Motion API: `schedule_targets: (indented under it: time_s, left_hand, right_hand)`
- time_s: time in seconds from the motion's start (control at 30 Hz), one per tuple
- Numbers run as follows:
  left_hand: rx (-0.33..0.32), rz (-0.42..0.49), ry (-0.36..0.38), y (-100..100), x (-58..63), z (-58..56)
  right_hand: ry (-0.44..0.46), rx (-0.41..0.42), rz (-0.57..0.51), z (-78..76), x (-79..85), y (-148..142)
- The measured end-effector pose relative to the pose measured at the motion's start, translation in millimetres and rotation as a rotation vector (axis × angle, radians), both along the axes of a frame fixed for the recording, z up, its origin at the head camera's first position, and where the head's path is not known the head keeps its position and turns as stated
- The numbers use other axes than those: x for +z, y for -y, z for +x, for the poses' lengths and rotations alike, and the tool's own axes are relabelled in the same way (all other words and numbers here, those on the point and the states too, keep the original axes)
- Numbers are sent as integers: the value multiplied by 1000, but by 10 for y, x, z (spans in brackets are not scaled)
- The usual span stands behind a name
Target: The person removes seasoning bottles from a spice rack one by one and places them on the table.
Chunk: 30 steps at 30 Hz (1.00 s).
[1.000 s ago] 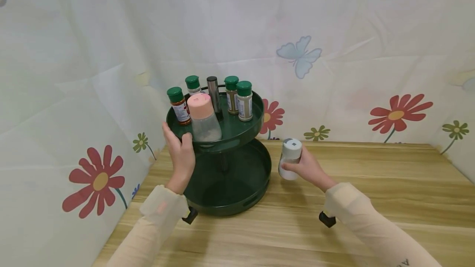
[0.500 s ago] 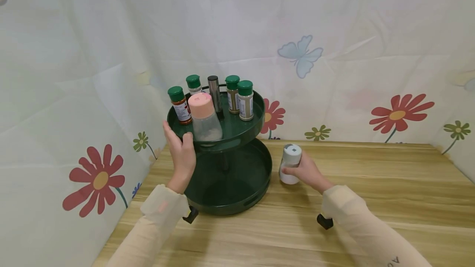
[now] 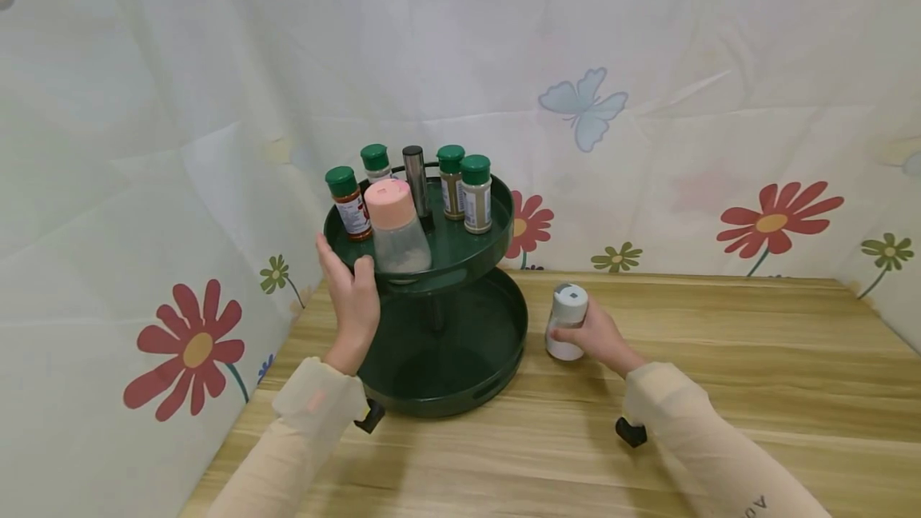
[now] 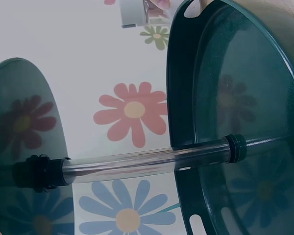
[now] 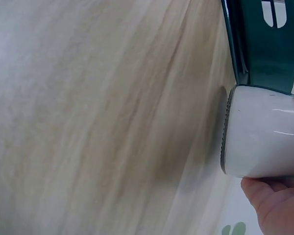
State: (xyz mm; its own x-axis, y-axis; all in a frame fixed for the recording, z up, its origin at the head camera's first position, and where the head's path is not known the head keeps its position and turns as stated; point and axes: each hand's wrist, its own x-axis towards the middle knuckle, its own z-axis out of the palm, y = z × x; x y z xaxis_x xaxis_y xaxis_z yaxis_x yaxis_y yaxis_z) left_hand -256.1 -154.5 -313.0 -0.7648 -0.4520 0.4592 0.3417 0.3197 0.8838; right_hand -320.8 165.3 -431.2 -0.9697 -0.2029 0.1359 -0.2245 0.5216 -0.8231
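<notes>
My right hand grips a seasoning jar with a white lid and a see-through body with white in its lower part. It is upright to the right of a dark green two-tier turntable rack. In the right wrist view, the jar's white base is close to the table; whether it touches is hard to tell. My left hand rests against the upper tier's rim, fingers along its side and thumb upright at the front. A pink-lidded jar stands on that tier just beyond the thumb.
On the upper tier also stand several green-capped spice bottles around a metal post. The lower tier shows its bare floor. The wooden table extends right, and a flower-printed curtain hangs behind and at the left.
The right hand has lowered the seasoning jar slightly toward the table beside the rack. My left hand has stayed against the upper tier's rim.
</notes>
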Motion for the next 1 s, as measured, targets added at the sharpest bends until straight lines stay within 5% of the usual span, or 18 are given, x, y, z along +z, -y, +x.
schedule_targets:
  time_s: [1.0]
  left_hand:
    - [-1,14,-2,-4,-1,-2]
  right_hand:
    - [47,-47,-10,0,-81,-28]
